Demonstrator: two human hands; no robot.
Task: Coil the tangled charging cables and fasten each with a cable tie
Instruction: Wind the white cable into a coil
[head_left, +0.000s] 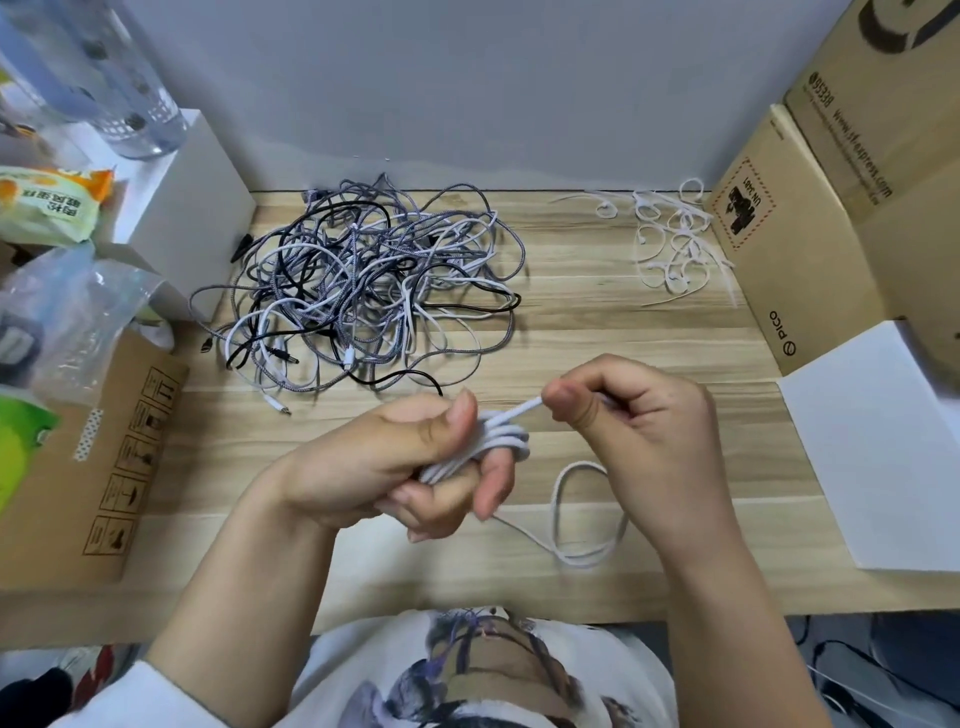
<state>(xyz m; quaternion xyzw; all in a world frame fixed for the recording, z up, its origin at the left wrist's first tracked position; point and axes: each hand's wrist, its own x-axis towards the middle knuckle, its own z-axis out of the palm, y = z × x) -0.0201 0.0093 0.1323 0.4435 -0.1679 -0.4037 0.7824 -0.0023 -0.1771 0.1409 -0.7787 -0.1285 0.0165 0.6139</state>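
While left hand (415, 467) grips a part-wound white cable (501, 439) and right hand (628, 410) pinches its free run, tangled pile (358, 280) and cable ties (670, 244) lie untouched on tabletop (597, 332): early stage.

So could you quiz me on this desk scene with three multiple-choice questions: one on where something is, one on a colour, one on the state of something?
1. Where does the pile of cable ties lie?
A. far right of the desk
B. near left
C. in the white box

2. What colour is the cable being coiled?
A. black
B. white
C. red

3. What state is that cable in?
A. fully coiled and tied
B. partly coiled, a loose loop on the desk
C. buried in the tangle

Answers:
1 A, they lie beside the cardboard box.
2 B, white turns wrap the left hand.
3 B, the right hand pinches a strand and no tie is on.
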